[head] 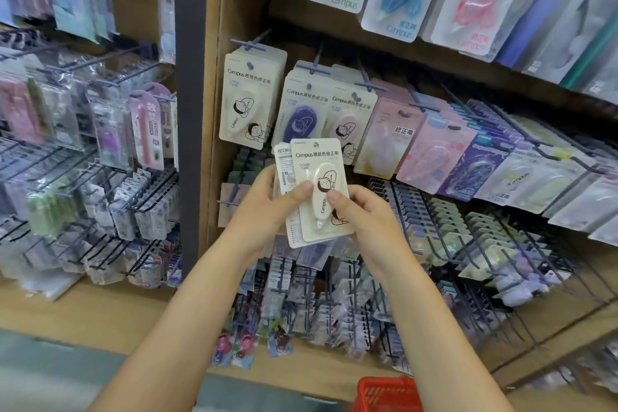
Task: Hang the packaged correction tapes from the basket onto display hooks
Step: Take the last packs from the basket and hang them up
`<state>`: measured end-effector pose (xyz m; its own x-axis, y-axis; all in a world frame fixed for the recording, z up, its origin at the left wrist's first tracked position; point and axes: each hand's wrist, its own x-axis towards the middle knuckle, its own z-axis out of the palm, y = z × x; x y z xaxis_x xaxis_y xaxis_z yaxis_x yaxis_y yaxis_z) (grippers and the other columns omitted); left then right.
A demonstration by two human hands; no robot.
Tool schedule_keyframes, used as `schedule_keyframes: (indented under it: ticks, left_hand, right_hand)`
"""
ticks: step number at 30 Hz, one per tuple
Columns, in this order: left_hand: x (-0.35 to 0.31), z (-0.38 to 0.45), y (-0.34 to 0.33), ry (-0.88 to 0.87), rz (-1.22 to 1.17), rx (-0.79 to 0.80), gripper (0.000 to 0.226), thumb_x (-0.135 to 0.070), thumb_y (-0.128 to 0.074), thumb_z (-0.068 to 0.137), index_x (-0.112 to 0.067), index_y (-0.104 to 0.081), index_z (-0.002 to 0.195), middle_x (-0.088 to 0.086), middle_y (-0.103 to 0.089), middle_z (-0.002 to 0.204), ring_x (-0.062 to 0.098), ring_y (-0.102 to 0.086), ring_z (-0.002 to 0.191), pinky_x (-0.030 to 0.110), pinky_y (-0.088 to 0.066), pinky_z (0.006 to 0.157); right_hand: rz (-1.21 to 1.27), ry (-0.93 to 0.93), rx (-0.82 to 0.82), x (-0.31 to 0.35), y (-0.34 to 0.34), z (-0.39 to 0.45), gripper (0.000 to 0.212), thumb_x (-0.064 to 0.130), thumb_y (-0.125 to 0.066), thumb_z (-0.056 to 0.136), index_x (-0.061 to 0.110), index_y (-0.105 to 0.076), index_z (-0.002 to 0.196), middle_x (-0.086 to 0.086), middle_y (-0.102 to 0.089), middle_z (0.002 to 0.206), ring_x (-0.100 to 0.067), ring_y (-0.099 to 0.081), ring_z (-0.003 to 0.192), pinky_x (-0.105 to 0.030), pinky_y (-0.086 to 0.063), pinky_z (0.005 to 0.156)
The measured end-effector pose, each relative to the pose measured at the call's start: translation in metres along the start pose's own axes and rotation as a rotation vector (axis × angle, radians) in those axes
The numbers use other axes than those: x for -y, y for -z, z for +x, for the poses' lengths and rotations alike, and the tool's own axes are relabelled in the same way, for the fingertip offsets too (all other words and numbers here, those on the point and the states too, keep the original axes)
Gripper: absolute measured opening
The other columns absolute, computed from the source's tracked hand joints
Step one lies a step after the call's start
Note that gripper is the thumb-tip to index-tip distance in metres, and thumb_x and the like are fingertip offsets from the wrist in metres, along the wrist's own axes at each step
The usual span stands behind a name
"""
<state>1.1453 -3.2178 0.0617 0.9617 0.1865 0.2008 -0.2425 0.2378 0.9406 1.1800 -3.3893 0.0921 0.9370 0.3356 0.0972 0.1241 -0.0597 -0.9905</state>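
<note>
The left hand (267, 202) grips a small fanned stack of cream card-backed correction tape packs (316, 191) at chest height before the display, thumb pressed on the front card, while the right hand (363, 214) pinches the front pack's glossy teardrop blister from the other side. Just behind them, matching cream packs (249, 107) hang from thin metal hooks (247, 43) on a light wooden shelving unit (214, 84) crowded with pastel blister cards. A red plastic mesh basket (388, 395) sits low at the frame's bottom edge.
</note>
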Motion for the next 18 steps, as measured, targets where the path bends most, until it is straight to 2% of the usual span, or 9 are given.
schedule_keyframes:
  ticks: [4, 7, 10, 14, 18]
  left_hand:
    - [0.003, -0.003, -0.004, -0.001, -0.011, -0.037, 0.067, -0.035, -0.078, 0.081, -0.017, -0.054, 0.141, -0.001, -0.072, 0.131, 0.018, -0.071, 0.117, 0.046, -0.057, 0.101]
    - [-0.001, -0.006, -0.002, -0.01, -0.04, -0.065, 0.06, -0.03, -0.078, 0.078, -0.02, -0.057, 0.133, 0.0, -0.074, 0.126, 0.019, -0.072, 0.114, 0.039, -0.061, 0.093]
    - [-0.005, -0.007, 0.01, -0.044, 0.005, -0.179, 0.055, -0.026, -0.081, 0.08, -0.027, -0.056, 0.129, -0.004, -0.073, 0.125, 0.014, -0.072, 0.112, 0.036, -0.061, 0.089]
    - [-0.01, -0.013, 0.041, -0.073, 0.021, -0.331, 0.046, -0.017, -0.076, 0.091, -0.026, -0.056, 0.131, -0.006, -0.072, 0.124, 0.012, -0.072, 0.11, 0.04, -0.061, 0.091]
    - [-0.018, -0.023, 0.066, -0.114, 0.022, -0.351, 0.058, -0.027, -0.078, 0.079, -0.023, -0.057, 0.133, -0.002, -0.073, 0.125, 0.017, -0.072, 0.113, 0.042, -0.06, 0.092]
  right_hand:
    - [0.039, 0.013, -0.025, -0.005, 0.003, -0.004, 0.023, 0.02, -0.07, 0.095, 0.011, -0.067, 0.115, -0.005, -0.077, 0.108, -0.024, -0.073, 0.102, -0.039, -0.058, 0.088]
    - [0.093, 0.026, -0.04, -0.004, 0.003, -0.004, 0.022, 0.018, -0.067, 0.096, 0.007, -0.064, 0.116, -0.006, -0.078, 0.105, -0.024, -0.074, 0.097, -0.031, -0.058, 0.075]
    - [0.087, 0.051, -0.075, 0.002, -0.001, 0.003, 0.019, 0.018, -0.067, 0.097, 0.012, -0.064, 0.114, -0.007, -0.077, 0.106, -0.028, -0.073, 0.1, -0.042, -0.058, 0.08]
    - [0.003, 0.176, -0.139, 0.018, -0.014, 0.021, 0.015, 0.019, -0.067, 0.098, 0.021, -0.064, 0.113, 0.004, -0.078, 0.105, -0.014, -0.073, 0.098, -0.027, -0.056, 0.08]
    - [-0.152, 0.275, -0.081, 0.035, -0.048, 0.045, 0.015, 0.022, -0.068, 0.097, 0.031, -0.064, 0.108, 0.008, -0.075, 0.111, -0.007, -0.07, 0.102, -0.023, -0.054, 0.083]
